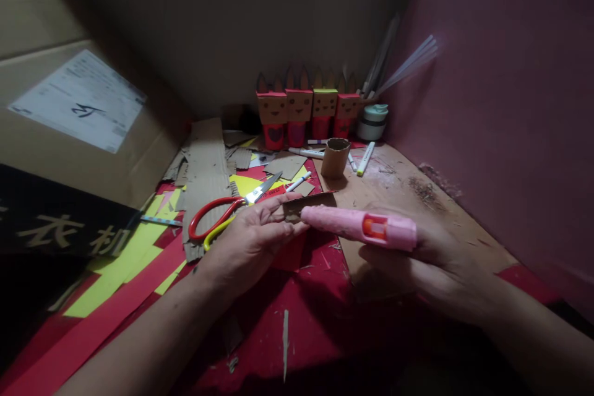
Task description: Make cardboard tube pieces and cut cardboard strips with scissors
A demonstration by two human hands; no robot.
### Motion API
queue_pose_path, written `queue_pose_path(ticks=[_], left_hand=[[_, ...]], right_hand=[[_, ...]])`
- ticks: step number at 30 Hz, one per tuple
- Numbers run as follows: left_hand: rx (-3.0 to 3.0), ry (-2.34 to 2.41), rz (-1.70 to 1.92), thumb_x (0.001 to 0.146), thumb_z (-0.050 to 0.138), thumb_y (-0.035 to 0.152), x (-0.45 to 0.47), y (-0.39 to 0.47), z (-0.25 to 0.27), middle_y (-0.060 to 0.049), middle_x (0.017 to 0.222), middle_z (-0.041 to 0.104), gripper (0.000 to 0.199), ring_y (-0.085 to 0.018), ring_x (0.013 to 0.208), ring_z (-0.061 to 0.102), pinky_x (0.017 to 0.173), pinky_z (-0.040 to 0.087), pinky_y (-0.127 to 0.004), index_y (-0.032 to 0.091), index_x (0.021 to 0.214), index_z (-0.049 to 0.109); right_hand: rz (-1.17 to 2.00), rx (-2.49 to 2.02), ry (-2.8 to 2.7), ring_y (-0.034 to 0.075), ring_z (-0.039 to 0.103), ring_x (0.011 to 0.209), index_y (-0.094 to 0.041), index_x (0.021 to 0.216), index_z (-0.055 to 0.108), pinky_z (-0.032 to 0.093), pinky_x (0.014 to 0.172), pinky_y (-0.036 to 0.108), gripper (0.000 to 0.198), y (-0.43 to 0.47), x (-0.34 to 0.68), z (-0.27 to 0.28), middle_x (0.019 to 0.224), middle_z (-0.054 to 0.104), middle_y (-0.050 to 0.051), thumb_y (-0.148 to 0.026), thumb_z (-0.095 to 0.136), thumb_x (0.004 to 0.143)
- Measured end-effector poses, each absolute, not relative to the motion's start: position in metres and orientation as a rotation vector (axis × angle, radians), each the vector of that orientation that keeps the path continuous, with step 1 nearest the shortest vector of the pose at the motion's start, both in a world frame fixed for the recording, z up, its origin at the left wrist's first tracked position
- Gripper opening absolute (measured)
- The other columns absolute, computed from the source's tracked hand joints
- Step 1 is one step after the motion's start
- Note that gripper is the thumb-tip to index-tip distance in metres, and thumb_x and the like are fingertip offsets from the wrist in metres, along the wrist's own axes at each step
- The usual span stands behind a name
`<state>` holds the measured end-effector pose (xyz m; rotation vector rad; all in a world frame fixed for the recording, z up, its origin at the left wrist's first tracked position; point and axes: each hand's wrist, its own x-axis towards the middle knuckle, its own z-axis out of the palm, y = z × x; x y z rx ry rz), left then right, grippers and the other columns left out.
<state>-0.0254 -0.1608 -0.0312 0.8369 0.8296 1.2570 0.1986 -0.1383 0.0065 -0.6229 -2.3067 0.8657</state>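
Observation:
My right hand (436, 272) is wrapped around a pink glue gun (341, 224) with a red part showing in its top. The nozzle end points left, close to a small brown cardboard piece (310, 204). Fingers of my left hand (260, 232) are closed on the left end of that cardboard; whether the nozzle touches it I cannot tell. Beside my left hand lie scissors (218, 213) with red and yellow handles, blades pointing away. A short cardboard tube (335, 159) stands upright beyond the glue gun.
At the back stand several red tubes topped with cardboard animal faces (299, 105). Right of them are a pale green jar (372, 122) and clear sticks (411, 65). Markers (365, 159), a cardboard strip (206, 179) and yellow paper (116, 272) lie about. A large carton (88, 154) borders the left.

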Motion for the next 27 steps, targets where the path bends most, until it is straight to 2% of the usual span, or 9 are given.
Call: queue_pose_path(ticks=[3,6,13,17,23,27], left_hand=[[0.832,0.844,1.250,0.071,0.062,0.001,-0.0258,-0.1621,-0.0288,-0.012,0.109,0.067,0.052,-0.024,0.104,0.062,0.095,0.046,-0.034,0.011,0.121,0.054],[0.800,0.858,1.259,0.070,0.064,0.001,-0.0249,-0.1632,-0.0266,-0.011,0.106,0.069,0.049,-0.021,0.097,0.065,0.093,0.047,-0.031,0.010,0.118,0.056],[0.814,0.803,1.261,0.070,0.066,0.002,-0.0244,-0.1627,-0.0288,-0.009,0.107,0.070,0.045,-0.018,0.097,0.066,0.088,0.048,-0.026,0.013,0.113,0.061],[0.823,0.818,1.251,0.068,0.065,0.001,-0.0242,-0.1620,-0.0292,-0.010,0.107,0.070,0.048,-0.020,0.098,0.065,0.092,0.046,-0.029,0.012,0.114,0.061],[0.839,0.829,1.243,0.069,0.065,0.003,-0.0245,-0.1619,-0.0302,-0.012,0.109,0.068,0.049,-0.024,0.104,0.063,0.099,0.042,-0.036,0.013,0.116,0.061],[0.821,0.852,1.249,0.067,0.065,0.001,-0.0239,-0.1629,-0.0287,-0.011,0.107,0.069,0.050,-0.024,0.101,0.064,0.096,0.045,-0.034,0.013,0.116,0.061]], right_hand=[[0.931,-0.635,-2.368,0.023,0.059,0.112,-0.031,0.134,0.048,0.048,0.096,0.038,0.043,-0.1339,0.1930,0.0056,0.121,0.063,0.003,-0.024,0.048,0.091],[0.970,-0.617,-2.337,0.024,0.054,0.119,-0.030,0.135,0.048,0.044,0.102,0.042,0.043,-0.1319,0.1907,0.0029,0.124,0.061,0.002,-0.025,0.046,0.092],[1.017,-0.606,-2.291,0.025,0.049,0.124,-0.031,0.134,0.049,0.042,0.104,0.044,0.042,-0.1315,0.1874,0.0002,0.131,0.057,0.002,-0.026,0.047,0.092],[1.012,-0.641,-2.233,0.025,0.049,0.124,-0.030,0.132,0.051,0.043,0.102,0.045,0.040,-0.1331,0.1868,-0.0003,0.127,0.060,0.002,-0.026,0.044,0.093],[1.040,-0.640,-2.257,0.024,0.046,0.127,-0.029,0.132,0.051,0.037,0.108,0.045,0.039,-0.1312,0.1894,-0.0008,0.134,0.055,0.002,-0.025,0.041,0.094],[1.040,-0.656,-2.254,0.025,0.049,0.125,-0.029,0.131,0.052,0.041,0.104,0.046,0.039,-0.1325,0.1878,0.0000,0.129,0.059,0.002,-0.026,0.042,0.094]])
